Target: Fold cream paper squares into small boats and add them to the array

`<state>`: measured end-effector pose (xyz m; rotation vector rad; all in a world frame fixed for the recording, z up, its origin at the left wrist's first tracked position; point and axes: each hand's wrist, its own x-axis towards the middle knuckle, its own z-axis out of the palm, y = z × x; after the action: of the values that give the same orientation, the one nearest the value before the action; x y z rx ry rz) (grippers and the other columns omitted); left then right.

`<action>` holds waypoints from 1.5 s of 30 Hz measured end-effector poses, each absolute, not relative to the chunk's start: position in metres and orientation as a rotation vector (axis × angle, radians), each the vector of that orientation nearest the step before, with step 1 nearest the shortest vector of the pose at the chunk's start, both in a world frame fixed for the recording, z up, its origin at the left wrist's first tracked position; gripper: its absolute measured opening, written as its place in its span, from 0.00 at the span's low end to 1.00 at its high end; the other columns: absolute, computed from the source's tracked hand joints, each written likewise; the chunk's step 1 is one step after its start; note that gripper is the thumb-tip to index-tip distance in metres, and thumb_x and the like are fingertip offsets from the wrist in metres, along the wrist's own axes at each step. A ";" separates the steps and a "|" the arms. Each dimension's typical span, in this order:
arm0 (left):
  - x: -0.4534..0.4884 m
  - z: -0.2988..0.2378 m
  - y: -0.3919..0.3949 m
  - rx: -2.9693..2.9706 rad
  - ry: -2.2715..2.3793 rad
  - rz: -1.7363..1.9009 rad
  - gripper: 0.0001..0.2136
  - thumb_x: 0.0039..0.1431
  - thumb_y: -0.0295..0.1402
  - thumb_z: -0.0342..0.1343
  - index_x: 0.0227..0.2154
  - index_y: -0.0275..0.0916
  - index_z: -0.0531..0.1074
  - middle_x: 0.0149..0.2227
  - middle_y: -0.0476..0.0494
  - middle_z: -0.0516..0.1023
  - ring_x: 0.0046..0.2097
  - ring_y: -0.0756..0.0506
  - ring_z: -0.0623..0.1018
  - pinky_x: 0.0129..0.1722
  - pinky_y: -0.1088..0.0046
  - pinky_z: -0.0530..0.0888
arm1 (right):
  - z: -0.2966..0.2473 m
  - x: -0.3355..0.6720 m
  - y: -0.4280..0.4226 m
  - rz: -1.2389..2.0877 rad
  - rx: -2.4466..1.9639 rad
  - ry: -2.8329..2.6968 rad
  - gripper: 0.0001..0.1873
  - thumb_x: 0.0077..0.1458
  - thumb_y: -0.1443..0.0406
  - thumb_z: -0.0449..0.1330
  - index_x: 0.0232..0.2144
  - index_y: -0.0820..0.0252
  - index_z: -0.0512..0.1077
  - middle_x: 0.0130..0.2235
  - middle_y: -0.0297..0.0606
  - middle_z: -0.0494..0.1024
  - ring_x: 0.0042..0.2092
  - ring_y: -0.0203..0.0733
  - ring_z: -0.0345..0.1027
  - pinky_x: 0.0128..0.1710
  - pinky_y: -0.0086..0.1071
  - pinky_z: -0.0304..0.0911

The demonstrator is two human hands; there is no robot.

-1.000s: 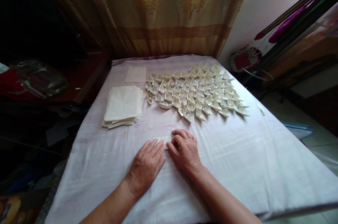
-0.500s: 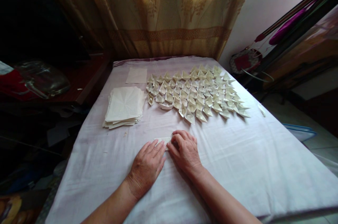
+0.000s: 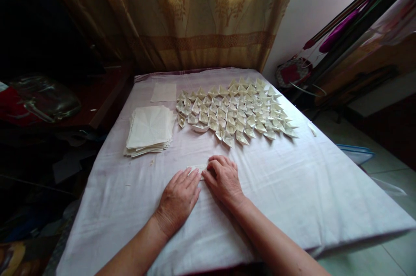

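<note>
A small folded piece of white paper lies flat on the cloth, mostly covered by my hands. My left hand rests palm down on its left end, fingers stretched out flat. At the right end, my right hand has its fingers bent, with thumb and index finger gripping the paper's edge. Beyond the hands stand many pale folded paper boats, packed closely in rows. To their left is a stack of square paper sheets, and a single sheet lies behind that stack.
A white cloth covers the table. A small white strip lies by its right edge. Behind hangs a gold patterned curtain. A dark wooden surface holding a clear plastic bag is at left. Poles and a round bag are at right.
The view has shifted slightly, so everything sits a little further left. Both hands keep nearly the same pose on the folded paper.
</note>
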<state>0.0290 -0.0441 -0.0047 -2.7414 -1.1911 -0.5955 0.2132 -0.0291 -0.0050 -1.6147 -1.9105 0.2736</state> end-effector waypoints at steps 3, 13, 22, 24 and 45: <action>0.029 -0.005 -0.044 -2.744 -1.190 -0.587 0.17 0.68 0.31 0.46 0.56 0.35 0.70 0.56 0.41 0.76 0.57 0.39 0.75 0.56 0.58 0.71 | -0.005 0.213 -0.029 0.262 -1.617 -1.908 0.04 0.58 0.65 0.62 0.31 0.55 0.70 0.43 0.37 0.77 0.48 0.46 0.68 0.47 0.40 0.54; 0.028 -0.008 -0.044 -2.748 -1.213 -0.568 0.17 0.67 0.31 0.47 0.56 0.36 0.71 0.56 0.40 0.77 0.57 0.40 0.75 0.56 0.58 0.71 | -0.010 0.216 -0.030 0.285 -1.563 -1.862 0.02 0.57 0.66 0.61 0.33 0.56 0.70 0.43 0.39 0.78 0.47 0.46 0.69 0.48 0.40 0.57; 0.029 -0.005 -0.044 -2.727 -1.191 -0.566 0.17 0.68 0.31 0.46 0.54 0.34 0.72 0.56 0.41 0.76 0.57 0.39 0.75 0.56 0.58 0.71 | -0.012 0.236 -0.054 0.190 -1.359 -2.054 0.14 0.60 0.70 0.56 0.45 0.52 0.76 0.48 0.42 0.76 0.48 0.46 0.69 0.47 0.40 0.62; 0.030 -0.005 -0.044 -2.715 -1.186 -0.576 0.17 0.68 0.31 0.46 0.54 0.34 0.72 0.56 0.41 0.77 0.56 0.39 0.75 0.55 0.58 0.72 | -0.008 0.234 -0.056 0.149 -1.366 -2.109 0.14 0.61 0.68 0.56 0.45 0.50 0.77 0.49 0.42 0.76 0.47 0.46 0.69 0.47 0.41 0.61; 0.023 -0.009 -0.044 -2.818 -1.222 -0.546 0.18 0.69 0.34 0.47 0.59 0.41 0.68 0.59 0.42 0.74 0.60 0.41 0.72 0.59 0.59 0.68 | 0.004 0.242 -0.051 0.123 -1.221 -2.598 0.20 0.63 0.61 0.57 0.56 0.59 0.70 0.59 0.42 0.73 0.64 0.49 0.58 0.63 0.43 0.52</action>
<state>0.0229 -0.0441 -0.0091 -2.8179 -1.2216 -0.5460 0.2418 -0.0513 0.0039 -1.2207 -2.5983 0.1226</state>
